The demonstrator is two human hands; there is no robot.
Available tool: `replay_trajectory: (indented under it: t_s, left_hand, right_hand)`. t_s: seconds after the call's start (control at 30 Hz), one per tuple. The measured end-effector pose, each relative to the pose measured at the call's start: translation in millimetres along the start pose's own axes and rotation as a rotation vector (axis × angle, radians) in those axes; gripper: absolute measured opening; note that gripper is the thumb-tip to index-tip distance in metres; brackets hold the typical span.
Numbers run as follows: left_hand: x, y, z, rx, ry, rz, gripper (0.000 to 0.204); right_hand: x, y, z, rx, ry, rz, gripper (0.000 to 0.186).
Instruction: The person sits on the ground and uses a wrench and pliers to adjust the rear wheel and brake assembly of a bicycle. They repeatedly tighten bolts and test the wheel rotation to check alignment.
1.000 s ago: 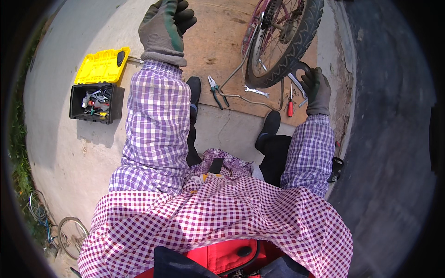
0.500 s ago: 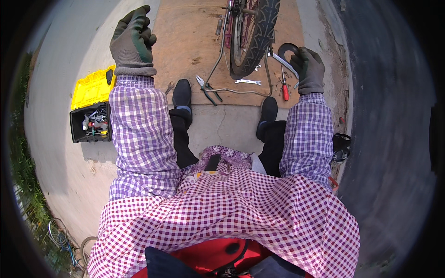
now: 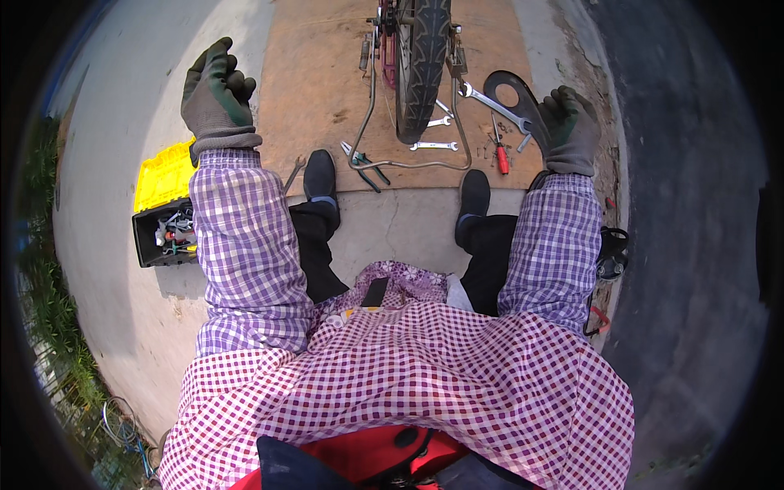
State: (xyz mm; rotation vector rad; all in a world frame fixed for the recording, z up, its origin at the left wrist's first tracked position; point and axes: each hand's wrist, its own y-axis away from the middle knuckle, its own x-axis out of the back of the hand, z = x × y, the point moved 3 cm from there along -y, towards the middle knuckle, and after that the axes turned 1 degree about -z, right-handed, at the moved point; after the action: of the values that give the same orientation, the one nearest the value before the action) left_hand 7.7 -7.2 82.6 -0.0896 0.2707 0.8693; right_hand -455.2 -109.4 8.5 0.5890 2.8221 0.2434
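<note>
My left hand [image 3: 219, 94], in a grey and green glove, is raised at the upper left. Its fingers are loosely bent and apart, and nothing shows in them. At the upper right my gloved right hand [image 3: 569, 126] is closed on a black chain guard [image 3: 497, 79], a flat curved piece with a large round hole. Part of the guard is hidden behind that hand. Ahead of me stands a bicycle's rear wheel [image 3: 423, 69], treaded tyre toward me. A bent metal stand [image 3: 369, 122] frames it on the board.
On the wooden board [image 3: 306, 73] lie a large wrench [image 3: 494, 104], a smaller wrench [image 3: 434, 146], a red-handled screwdriver [image 3: 501, 160], pliers [image 3: 359, 159] and small bolts. A black toolbox [image 3: 151, 253] with a yellow lid [image 3: 161, 175] stands open at left. My shoes [image 3: 320, 176] touch the board's near edge.
The chain guard has tilted so more of its face and hole shows. My right hand has moved slightly right, and my left hand slightly down and left. The wheel appears further left and more upright.
</note>
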Motion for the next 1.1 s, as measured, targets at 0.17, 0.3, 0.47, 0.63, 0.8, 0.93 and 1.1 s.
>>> replay_trajectory:
  t_s: [0.17, 0.3, 0.47, 0.63, 0.8, 0.93, 1.1]
  left_hand:
    - [6, -4, -6, 0.018, -0.018, 0.013, 0.027]
    - [11, -8, -9, -0.004, 0.056, -0.001, 0.023]
    - [29, -12, -9, -0.115, 0.017, 0.039, 0.024]
    - [43, -24, -4, -0.12, 0.079, -0.069, 0.026]
    - [35, -25, -9, -0.096, 0.166, -0.077, 0.035]
    - [22, -7, -7, -0.114, 0.157, 0.042, 0.028]
    - [9, 9, 4, 0.04, 0.044, 0.036, 0.021]
  right_hand:
    - [3, 4, 2, -0.005, -0.002, 0.038, 0.028]
    - [8, -1, 2, 0.0, 0.027, 0.013, 0.033]
    - [12, -4, 7, -0.027, -0.028, 0.004, 0.03]
    - [7, -3, 7, -0.044, 0.038, -0.029, 0.035]
    - [-1, 3, 2, -0.079, 0.185, -0.014, 0.046]
    - [-6, 1, 4, -0.077, 0.225, -0.022, 0.049]
    - [1, -5, 14, -0.069, 0.135, -0.018, 0.034]
